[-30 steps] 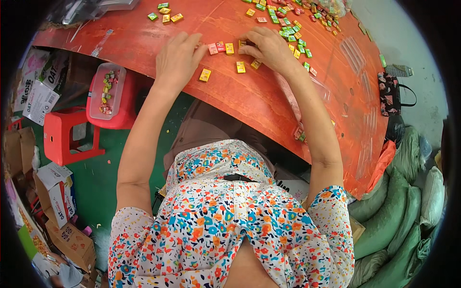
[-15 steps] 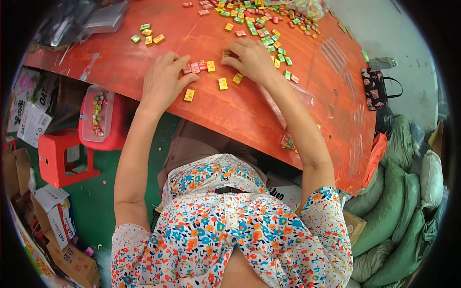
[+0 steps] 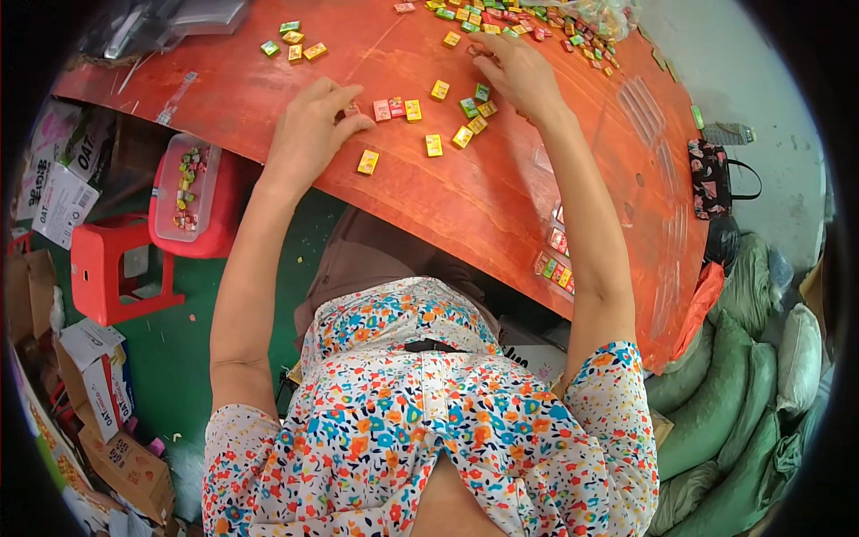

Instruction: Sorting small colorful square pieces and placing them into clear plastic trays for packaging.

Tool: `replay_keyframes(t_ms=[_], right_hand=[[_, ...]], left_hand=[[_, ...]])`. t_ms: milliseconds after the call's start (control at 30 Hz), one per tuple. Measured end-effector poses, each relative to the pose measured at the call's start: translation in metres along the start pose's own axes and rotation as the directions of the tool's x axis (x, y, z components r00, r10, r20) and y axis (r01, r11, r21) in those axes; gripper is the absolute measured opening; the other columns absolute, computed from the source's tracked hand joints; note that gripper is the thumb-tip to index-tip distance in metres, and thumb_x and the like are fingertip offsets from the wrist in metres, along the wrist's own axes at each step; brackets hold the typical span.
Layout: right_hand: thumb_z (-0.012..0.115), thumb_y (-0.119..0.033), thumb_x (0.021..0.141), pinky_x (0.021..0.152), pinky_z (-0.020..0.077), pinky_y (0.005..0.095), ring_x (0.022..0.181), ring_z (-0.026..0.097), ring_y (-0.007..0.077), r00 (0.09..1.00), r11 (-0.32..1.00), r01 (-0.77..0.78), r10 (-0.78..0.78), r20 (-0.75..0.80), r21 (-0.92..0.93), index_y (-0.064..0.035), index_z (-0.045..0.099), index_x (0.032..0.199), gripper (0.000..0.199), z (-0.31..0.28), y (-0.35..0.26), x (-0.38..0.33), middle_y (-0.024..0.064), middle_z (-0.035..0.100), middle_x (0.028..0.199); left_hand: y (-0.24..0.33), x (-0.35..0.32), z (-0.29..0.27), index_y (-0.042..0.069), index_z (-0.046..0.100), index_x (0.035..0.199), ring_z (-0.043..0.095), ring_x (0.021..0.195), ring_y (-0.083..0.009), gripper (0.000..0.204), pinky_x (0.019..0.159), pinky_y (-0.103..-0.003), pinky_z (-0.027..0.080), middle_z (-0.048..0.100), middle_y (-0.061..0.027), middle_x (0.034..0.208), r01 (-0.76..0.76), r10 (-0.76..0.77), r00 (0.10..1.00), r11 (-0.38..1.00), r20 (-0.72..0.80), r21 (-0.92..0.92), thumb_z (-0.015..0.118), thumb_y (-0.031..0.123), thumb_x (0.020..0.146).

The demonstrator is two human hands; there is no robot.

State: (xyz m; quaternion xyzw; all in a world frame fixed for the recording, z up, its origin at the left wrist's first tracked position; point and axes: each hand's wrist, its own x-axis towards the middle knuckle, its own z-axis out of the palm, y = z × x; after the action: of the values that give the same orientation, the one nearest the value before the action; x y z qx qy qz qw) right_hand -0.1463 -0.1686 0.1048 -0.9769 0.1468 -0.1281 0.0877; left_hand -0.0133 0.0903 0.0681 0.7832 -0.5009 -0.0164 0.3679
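Note:
My left hand (image 3: 311, 134) is over the table's near left part, its thumb and fingers closed on a small pink box (image 3: 351, 109). Right beside it stands a short row of a pink box (image 3: 382, 110), a red box (image 3: 396, 107) and a yellow box (image 3: 412, 110). Farther right, my right hand (image 3: 521, 76) pinches at a small reddish box (image 3: 472, 51), mostly covered by the fingertips. Between my hands lie loose yellow boxes (image 3: 434, 145) and green boxes (image 3: 469, 107). One yellow box (image 3: 368, 162) lies near the table edge.
A pile of small boxes (image 3: 501, 16) and a plastic bag (image 3: 601, 18) cover the far side of the red table (image 3: 394, 197). Clear plastic trays (image 3: 641, 106) lie at right. By my right forearm sits a filled tray (image 3: 554, 271). A plastic container (image 3: 183, 192) stands left on a red stool.
My right hand has moved right and away from me, off a yellow box to the reddish one. My left hand has drawn the end pink box away from the row. The view has shifted slightly.

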Motion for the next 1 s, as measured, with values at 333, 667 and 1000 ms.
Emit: replay_keyframes(t_ms=[333,667,1000], right_hand=[[0.065,-0.032,0.088,0.077,0.0498,0.0399,0.089,0.063,0.0283,0.961,0.961,0.278,-0.278,-0.010,-0.006,-0.0104,0.068,0.103,0.026,0.014,-0.053,-0.035,0.0079,0.065,0.093],[0.068,-0.028,0.086,0.080,0.0487,0.0394,0.092,0.061,0.0278,0.965,0.963,0.256,-0.250,-0.075,0.085,-0.0113,0.068,0.107,0.027,0.003,-0.027,-0.033,0.0072,0.065,0.096],[0.070,-0.021,0.082,0.083,0.0476,0.0388,0.096,0.059,0.0267,0.932,0.932,0.360,-0.361,-0.027,-0.041,-0.0104,0.071,0.100,0.021,0.013,-0.034,-0.032,0.0047,0.063,0.103]], left_hand=[[-0.012,0.003,-0.007,0.003,0.068,0.110,0.061,0.086,-0.0260,0.036,0.074,-0.038,0.049,0.061,-0.0095,0.090,-0.051,0.065,0.994,0.987,-0.092,0.155,0.075,0.023,0.080],[0.014,0.004,0.005,0.005,0.068,0.107,0.058,0.089,-0.0286,0.032,0.079,-0.039,0.048,0.060,-0.0088,0.092,-0.200,0.205,0.974,0.978,-0.093,0.065,0.072,0.023,0.082],[0.024,0.018,0.029,0.010,0.069,0.102,0.056,0.093,-0.0265,0.029,0.081,-0.041,0.047,0.058,-0.0063,0.093,-0.256,0.251,0.967,0.942,0.053,0.218,0.072,0.028,0.080]])
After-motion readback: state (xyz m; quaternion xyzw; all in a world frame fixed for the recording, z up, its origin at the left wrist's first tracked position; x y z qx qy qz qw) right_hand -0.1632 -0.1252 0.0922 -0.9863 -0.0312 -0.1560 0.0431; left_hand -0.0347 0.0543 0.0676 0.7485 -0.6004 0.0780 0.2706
